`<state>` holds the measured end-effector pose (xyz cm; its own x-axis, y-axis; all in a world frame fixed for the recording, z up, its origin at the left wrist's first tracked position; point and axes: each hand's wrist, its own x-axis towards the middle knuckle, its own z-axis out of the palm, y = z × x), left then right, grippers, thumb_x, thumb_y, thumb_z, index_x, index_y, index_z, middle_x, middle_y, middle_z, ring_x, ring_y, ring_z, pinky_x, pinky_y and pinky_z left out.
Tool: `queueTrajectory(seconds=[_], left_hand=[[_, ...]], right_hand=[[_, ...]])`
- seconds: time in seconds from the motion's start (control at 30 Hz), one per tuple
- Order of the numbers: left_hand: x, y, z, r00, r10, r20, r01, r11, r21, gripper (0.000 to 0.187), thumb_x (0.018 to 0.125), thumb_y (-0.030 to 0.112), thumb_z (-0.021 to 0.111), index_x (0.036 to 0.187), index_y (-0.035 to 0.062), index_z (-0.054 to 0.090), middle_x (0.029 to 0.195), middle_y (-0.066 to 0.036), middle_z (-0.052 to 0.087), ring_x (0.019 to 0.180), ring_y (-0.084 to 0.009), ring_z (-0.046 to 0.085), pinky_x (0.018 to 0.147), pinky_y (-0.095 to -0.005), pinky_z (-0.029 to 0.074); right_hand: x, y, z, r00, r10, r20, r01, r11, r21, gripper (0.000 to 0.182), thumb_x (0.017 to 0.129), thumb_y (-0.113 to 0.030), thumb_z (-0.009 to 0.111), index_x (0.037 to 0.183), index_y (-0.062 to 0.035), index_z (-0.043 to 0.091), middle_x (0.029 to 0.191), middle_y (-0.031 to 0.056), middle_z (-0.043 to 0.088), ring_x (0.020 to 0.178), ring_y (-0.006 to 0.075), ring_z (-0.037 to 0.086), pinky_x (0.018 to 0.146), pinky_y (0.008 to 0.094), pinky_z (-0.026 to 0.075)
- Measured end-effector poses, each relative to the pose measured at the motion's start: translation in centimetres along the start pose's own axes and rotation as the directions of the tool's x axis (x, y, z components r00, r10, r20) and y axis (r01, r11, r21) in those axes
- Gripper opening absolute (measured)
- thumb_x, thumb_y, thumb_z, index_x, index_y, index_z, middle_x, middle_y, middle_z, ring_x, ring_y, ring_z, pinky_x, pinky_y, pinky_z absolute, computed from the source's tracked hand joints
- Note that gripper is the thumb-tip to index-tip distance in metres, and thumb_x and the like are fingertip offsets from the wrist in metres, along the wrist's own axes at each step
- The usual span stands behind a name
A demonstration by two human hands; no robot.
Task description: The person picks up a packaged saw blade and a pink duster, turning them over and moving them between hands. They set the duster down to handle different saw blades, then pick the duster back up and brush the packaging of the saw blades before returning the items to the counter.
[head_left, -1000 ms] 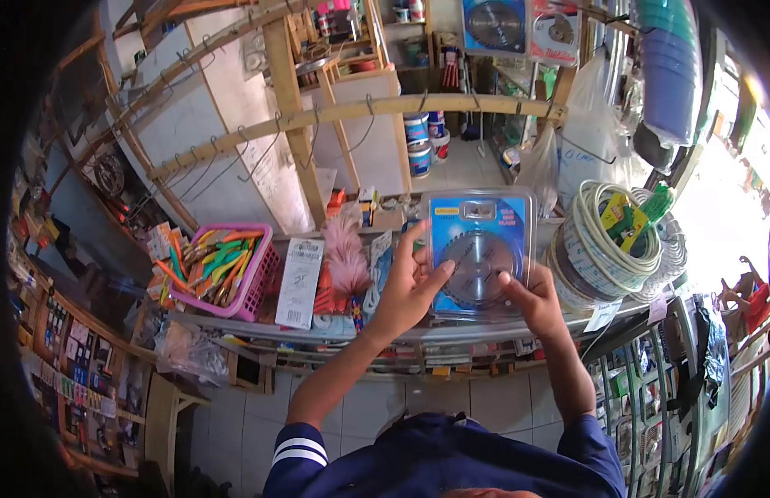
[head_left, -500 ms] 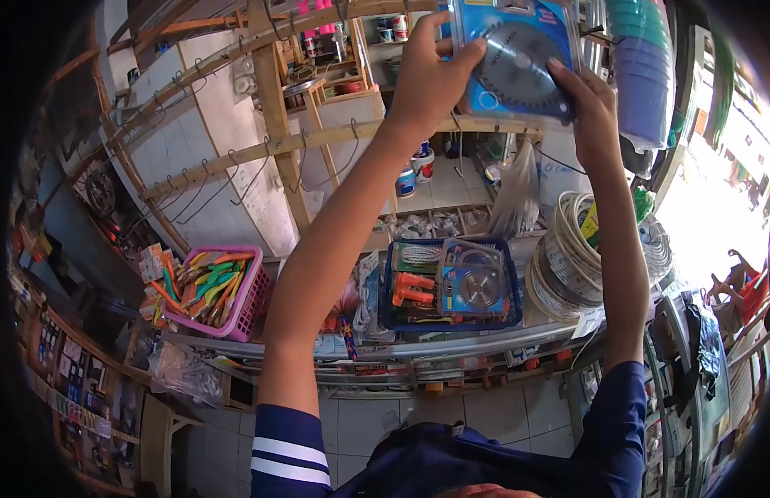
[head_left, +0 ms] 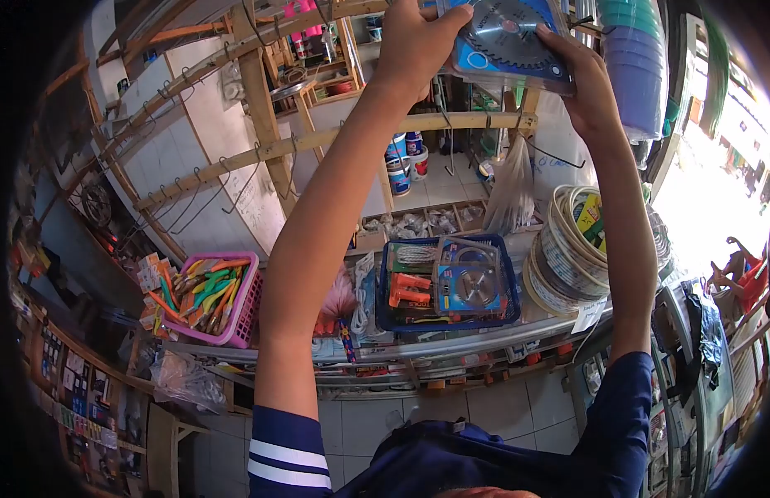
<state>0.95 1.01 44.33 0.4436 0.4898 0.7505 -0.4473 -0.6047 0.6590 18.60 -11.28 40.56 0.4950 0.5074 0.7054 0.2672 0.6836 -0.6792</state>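
Note:
A packaged circular saw blade [head_left: 505,41] in a clear and blue blister pack is held high at the top of the view. My left hand [head_left: 418,46] grips its left edge, with the thumb across the front. On the pack's right side, my right hand [head_left: 586,79] is closed with the thumb on the front. The pack's upper edge is cut off by the frame. Just below it runs a wooden rail [head_left: 385,129] with metal hooks. A blue basket [head_left: 385,319] on the counter carries more blister-packed blades [head_left: 476,286] and orange tools [head_left: 410,290].
At left on the counter stands a pink basket [head_left: 250,303] of colourful-handled tools. Coiled cable rolls [head_left: 567,257] are stacked at right. Purple and teal buckets [head_left: 634,83] hang at upper right. A second hooked rail [head_left: 223,62] slants across the upper left.
The saw blade pack, held in both hands, has risen in view and its lower edge tilts toward me. The view has shifted slightly.

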Motion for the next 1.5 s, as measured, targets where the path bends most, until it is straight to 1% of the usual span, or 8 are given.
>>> queueTrajectory(seconds=[0.37,0.47,0.57,0.67,1.0,1.1,1.2,1.5], left_hand=[[0.9,-0.2,0.5,1.000,-0.006,-0.026,0.007,1.000,0.020,0.047,0.089,0.012,0.067,0.130,-0.0054,0.049,0.106,-0.018,0.062,0.089,-0.0224,0.063,0.072,-0.0337,0.051],[0.0,0.9,0.1,1.000,-0.025,0.014,0.026,0.999,-0.034,0.047,0.089,0.011,0.067,0.129,-0.0059,0.049,0.106,-0.018,0.063,0.088,-0.0224,0.063,0.072,-0.0339,0.051],[0.6,0.3,0.0,0.998,-0.037,0.052,0.041,0.996,-0.082,0.048,0.090,0.012,0.066,0.130,-0.0065,0.048,0.105,-0.017,0.063,0.088,-0.0224,0.063,0.072,-0.0340,0.051],[0.4,-0.3,-0.2,0.994,-0.102,0.042,0.103,0.994,-0.021,0.050,0.091,0.013,0.066,0.132,-0.0070,0.046,0.103,-0.016,0.063,0.088,-0.0224,0.063,0.073,-0.0340,0.052],[0.6,-3.4,-0.8,0.975,-0.147,0.165,0.132,0.986,0.098,0.061,0.092,0.028,0.068,0.136,-0.0074,0.043,0.114,-0.021,0.062,0.105,-0.0262,0.062,0.088,-0.0370,0.050],[1.3,-5.1,-0.4,0.987,-0.159,0.034,0.150,0.970,0.189,0.057,0.092,0.031,0.068,0.132,-0.0050,0.049,0.110,-0.020,0.064,0.103,-0.0281,0.063,0.087,-0.0378,0.051],[1.9,-7.4,-1.1,0.976,-0.083,0.201,0.101,0.992,-0.081,0.038,0.086,0.020,0.074,0.110,-0.0044,0.058,0.084,-0.009,0.067,0.066,-0.0147,0.067,0.049,-0.0307,0.059],[5.4,-11.4,-1.0,0.992,-0.075,0.098,0.078,0.997,-0.024,0.033,0.083,0.019,0.076,0.099,-0.0056,0.061,0.081,-0.012,0.067,0.063,-0.0186,0.069,0.046,-0.0346,0.061]], right_hand=[[0.6,-0.4,-0.8,0.992,0.117,0.048,-0.117,0.993,0.016,0.031,0.091,-0.024,0.067,0.113,-0.0029,0.067,0.104,0.0045,0.069,0.091,0.0112,0.066,0.084,0.0289,0.052],[0.9,-0.9,-0.5,0.987,0.145,0.071,-0.148,0.988,0.036,0.042,0.094,-0.027,0.061,0.122,0.0030,0.052,0.106,0.0205,0.066,0.092,0.0285,0.067,0.080,0.0373,0.056],[0.6,-1.3,0.0,0.989,0.134,0.069,-0.134,0.991,-0.004,0.050,0.092,-0.033,0.062,0.121,0.0064,0.052,0.095,0.0199,0.067,0.089,0.0288,0.067,0.078,0.0407,0.055],[0.0,-0.4,-0.9,0.991,0.122,0.053,-0.118,0.991,-0.061,0.032,0.091,-0.027,0.067,0.115,-0.0050,0.066,0.103,0.0027,0.069,0.091,0.0095,0.065,0.082,0.0270,0.051],[-0.7,2.6,-1.2,0.989,0.145,-0.005,-0.143,0.975,-0.170,0.035,0.092,-0.035,0.065,0.110,-0.0050,0.064,0.099,0.0011,0.066,0.087,0.0073,0.062,0.079,0.0247,0.050],[-0.1,3.3,-1.7,0.986,0.168,0.013,-0.159,0.952,-0.262,0.037,0.093,-0.038,0.064,0.109,-0.0049,0.063,0.097,0.0016,0.066,0.089,0.0076,0.061,0.081,0.0253,0.050],[0.5,3.7,-1.2,0.986,0.163,0.036,-0.143,0.938,-0.315,0.042,0.092,-0.042,0.064,0.109,-0.0038,0.063,0.097,0.0027,0.066,0.091,0.0090,0.061,0.081,0.0266,0.050],[6.0,9.7,-2.4,0.988,0.151,-0.030,-0.151,0.912,-0.382,0.048,0.084,-0.052,0.071,0.092,-0.0044,0.065,0.084,0.0018,0.062,0.076,0.0122,0.060,0.064,0.0291,0.049]])
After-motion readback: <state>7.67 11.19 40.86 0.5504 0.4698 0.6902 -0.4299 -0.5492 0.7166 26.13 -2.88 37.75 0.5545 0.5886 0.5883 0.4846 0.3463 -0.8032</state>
